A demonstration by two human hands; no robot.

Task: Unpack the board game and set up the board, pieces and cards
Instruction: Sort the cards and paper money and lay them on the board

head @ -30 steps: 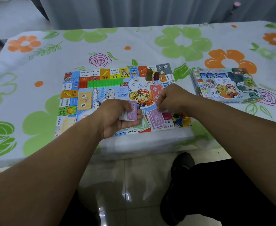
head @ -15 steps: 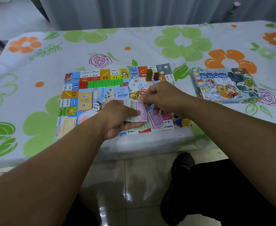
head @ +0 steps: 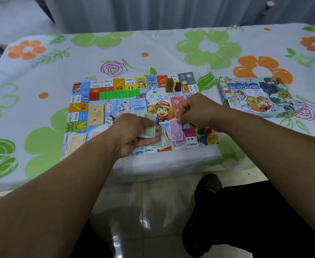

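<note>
The colourful game board lies flat near the table's front edge. My left hand grips a small stack of play money with a green note on top, above the board's front part. My right hand pinches a purple note just right of that stack, over a purple pile and a green pile on the board. A yellow card stack, a row of green houses, red houses, a die, two tall pieces and coloured pawns sit on the board.
The game box lies shut on the flowered tablecloth to the right of the board. A pale yellow note pile rests at the board's front left. Below the table edge are tiled floor and my dark-clothed leg.
My right hand drew a purple note off the stack in my left hand and carried it right and down toward the purple pile. A green note now tops the held stack.
</note>
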